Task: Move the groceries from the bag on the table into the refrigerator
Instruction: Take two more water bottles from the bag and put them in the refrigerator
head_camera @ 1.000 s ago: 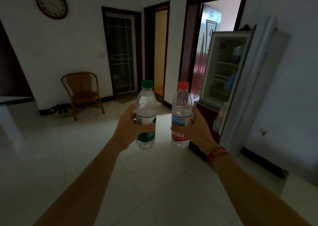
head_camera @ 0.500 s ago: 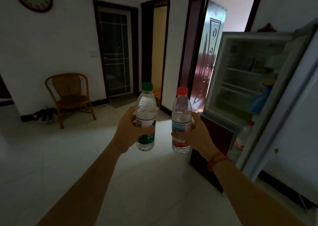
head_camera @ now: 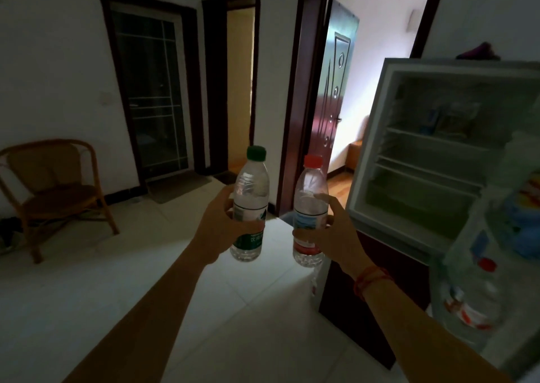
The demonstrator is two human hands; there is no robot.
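- Risk of knocking the red-capped door bottle point(head_camera: 470, 304) out of the refrigerator door's point(head_camera: 496, 236) lower rack while swinging the right arm in; cause: arm passing just beside it.
- Risk of a bottle toppling on a wire shelf point(head_camera: 432, 163); cause: setting down one-handed with both hands full.
- Left hand point(head_camera: 217, 230) wrapped tight round the green-capped bottle point(head_camera: 250, 204), upright, at label height.
- Right hand point(head_camera: 333, 233) wrapped tight round the red-capped bottle point(head_camera: 309, 210), upright, near the refrigerator's point(head_camera: 368, 155) left front edge, not yet inside.
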